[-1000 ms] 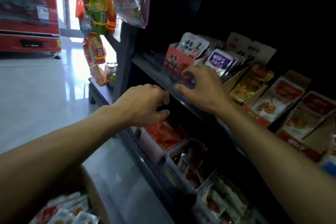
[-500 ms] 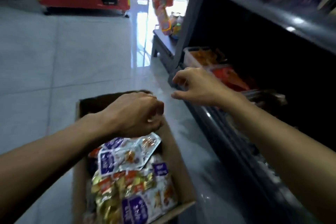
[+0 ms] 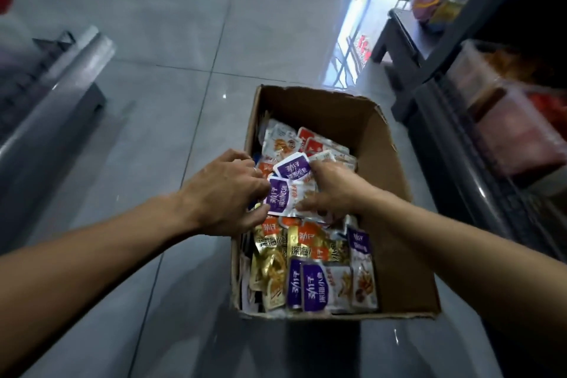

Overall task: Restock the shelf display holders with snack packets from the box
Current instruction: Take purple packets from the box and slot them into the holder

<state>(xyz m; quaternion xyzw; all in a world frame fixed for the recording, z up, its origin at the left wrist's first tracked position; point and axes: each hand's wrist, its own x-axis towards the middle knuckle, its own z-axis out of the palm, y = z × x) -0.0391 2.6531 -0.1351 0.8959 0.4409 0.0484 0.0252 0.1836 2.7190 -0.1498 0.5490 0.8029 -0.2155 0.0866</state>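
Gathering purple packets [image 3: 280,197] from the box [image 3: 395,163] on the floor is the step in hand: the left hand [image 3: 225,193] is curled round one edge of a small stack, and the right hand [image 3: 333,190] is closed on the other. Only the purple ones should be bunched, squared flat and lifted together, so that none is crushed or dropped before the shelf [image 3: 478,144] at the right is reached.

Grey tiled floor [image 3: 171,49] carries open cardboard box [image 3: 395,193] w/ snack pkts, just beside dark shelf unit [image 3: 454,144] at right.
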